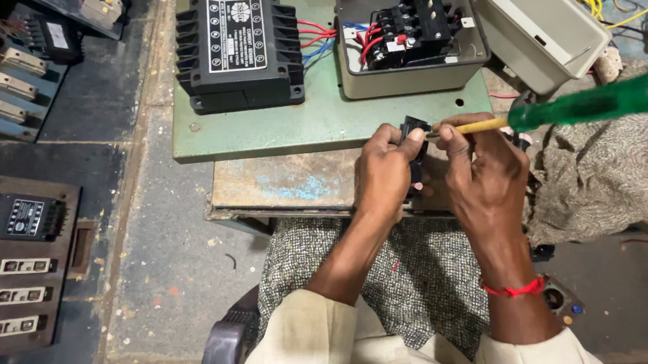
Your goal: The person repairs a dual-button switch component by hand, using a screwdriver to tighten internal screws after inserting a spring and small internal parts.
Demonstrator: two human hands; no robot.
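Our left hand (385,167) has its grip closed around a small black part (416,128), with the fingers curled over it so that only its top and a bit of its side peek out. Our right hand (486,169) has its grip closed too, pinching a screwdriver (591,103) with a yellow shaft and a see-through green handle. The tip of the screwdriver touches the top of the small black part, and the green handle sticks out to the right and up. A red thread (514,289) is tied around the right wrist. Both hands are held just above the near edge of the counter (286,183), which is worn and has spots of pale blue paint. Under our arms is a speckled grey cloth (423,274), and another rumpled grey cloth (609,177) lies to the right. Farther back on the counter sits a green plate (320,118). On it is a big black box (240,49) with ribs on its sides and a label on top. Red and blue wires (321,39) run from it to a grey box (406,67) that is open, with black parts inside. The grey lid (539,34) of that box leans open to the right. On the floor to the left we see a brown board (15,260) with more small black and cream parts on it.
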